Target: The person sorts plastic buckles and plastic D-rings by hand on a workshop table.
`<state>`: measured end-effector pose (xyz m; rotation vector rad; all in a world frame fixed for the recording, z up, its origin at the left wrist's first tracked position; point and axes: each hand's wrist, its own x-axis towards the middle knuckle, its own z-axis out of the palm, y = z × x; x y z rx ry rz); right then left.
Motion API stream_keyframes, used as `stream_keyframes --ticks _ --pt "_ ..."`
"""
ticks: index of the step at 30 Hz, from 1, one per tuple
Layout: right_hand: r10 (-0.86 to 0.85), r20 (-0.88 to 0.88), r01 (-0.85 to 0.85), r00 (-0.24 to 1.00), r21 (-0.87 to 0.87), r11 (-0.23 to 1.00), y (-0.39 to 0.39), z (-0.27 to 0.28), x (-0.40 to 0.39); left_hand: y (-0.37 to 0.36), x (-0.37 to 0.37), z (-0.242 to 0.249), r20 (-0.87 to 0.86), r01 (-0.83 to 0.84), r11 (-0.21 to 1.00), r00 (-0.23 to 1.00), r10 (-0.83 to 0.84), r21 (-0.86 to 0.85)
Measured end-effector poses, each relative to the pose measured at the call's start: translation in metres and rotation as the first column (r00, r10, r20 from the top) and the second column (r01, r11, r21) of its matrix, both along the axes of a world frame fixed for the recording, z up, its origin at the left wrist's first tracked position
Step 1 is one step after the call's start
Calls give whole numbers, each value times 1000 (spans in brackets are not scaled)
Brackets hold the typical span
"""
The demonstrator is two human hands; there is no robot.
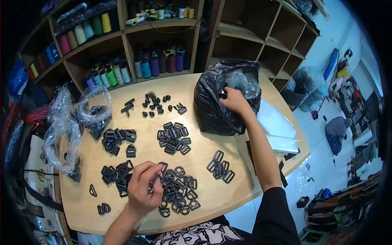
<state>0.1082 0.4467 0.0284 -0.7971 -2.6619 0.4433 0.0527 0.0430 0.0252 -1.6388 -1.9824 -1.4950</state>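
My left hand (pixel 145 188) is closed in a pinch above a pile of black plastic D-rings (pixel 179 192). One dark ring shows right at its fingertips, but I cannot make out whether it is held. Reaching into the mouth of a black plastic bag (pixel 210 110), my right hand (pixel 234 101) has its fingers curled together around something small and dark that I cannot make out. Clear plastic (pixel 245 83) bulges inside the bag beside this hand.
Sorted on the table (pixel 212 200) are slide buckles (pixel 173 139), strap adjusters (pixel 116 141), side-release buckles (pixel 122 175), cord locks (pixel 153 104) and oval loops (pixel 220 167). Clear plastic bags (pixel 63 134) lie left, white sheets (pixel 277 122) right. Thread shelves (pixel 122 36) stand behind; a person (pixel 338 130) crouches far right.
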Motion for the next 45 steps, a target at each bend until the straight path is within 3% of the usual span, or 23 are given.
stream_keyframes --ticks 6,9,10,11,13,14,15,17,19,22,23,25,26,27,29,32,33,35,36,37,39,43,45 --pt "-61 -110 46 992 -132 990 15 2 16 1 -1 -3 5 1 1000 1000 -1 -12" --pt "-36 -165 -9 986 -262 965 26 4 23 2 -1 -4 12 10 1000 1000 -9 -19" --pt "-75 -208 -18 975 -414 910 26 5 27 3 -1 -4 15 13 1000 1000 -13 -22" --pt "-76 -206 -16 976 -413 910 25 4 28 3 -1 -4 17 14 1000 1000 -14 -21" --pt "-337 -411 -223 847 -850 476 22 7 31 5 0 -5 34 8 1000 999 -7 -30" --pt "-477 -382 -218 792 -906 363 22 11 33 5 -1 -7 55 9 999 998 -7 -43" --pt "-485 -383 -209 787 -904 373 25 12 37 6 0 -9 58 24 999 998 -22 -35" --pt "-475 -448 -492 757 -870 35 30 12 35 7 0 -10 125 25 998 992 -18 -55" --pt "-561 -452 -520 693 -853 45 11 26 36 8 1 -12 139 27 997 990 -16 -75" --pt "-469 -453 -579 759 -798 -166 1 35 36 14 10 -3 619 151 988 778 -107 -19" --pt "-461 -451 -577 764 -797 -178 -11 43 35 16 11 -1 619 137 990 780 -93 -24" --pt "-362 -486 -584 795 -774 -244 -40 60 33 19 11 4 836 229 973 530 -139 16" --pt "-319 -492 -564 810 -802 -195 -61 66 31 22 9 5 906 229 972 401 -135 43" --pt "-282 -454 -482 845 -875 -35 -90 72 29 24 5 3 964 255 954 172 -202 155" --pt "-43 -438 -439 898 -898 -24 -132 71 20 31 3 1 917 176 920 -263 -299 350" --pt "315 -327 -445 891 -768 460 -204 67 6 38 17 13 824 27 933 -480 -302 358" --pt "391 -248 -450 886 -661 601 -224 67 4 35 17 5 791 -15 915 -497 -356 403" --pt "519 -360 -632 775 -417 654 -253 49 -1 19 16 -20 537 -185 758 -604 -590 625" --pt "542 -404 -664 737 -283 692 -265 37 -1 18 24 4 741 -173 909 -532 -410 378" --pt "563 -433 -663 703 -114 740 -274 28 0 20 22 0 730 -2 803 -414 -543 596" --pt "627 -381 -678 679 2 735 -283 27 3 18 23 -6 642 -41 716 -410 -648 696" --pt "612 -315 -621 726 84 780 -295 17 -1 4 29 -43 473 -261 688 -561 -679 677" --pt "634 -348 -634 690 132 762 -293 18 -5 9 26 -42 695 -351 839 -472 -542 416"
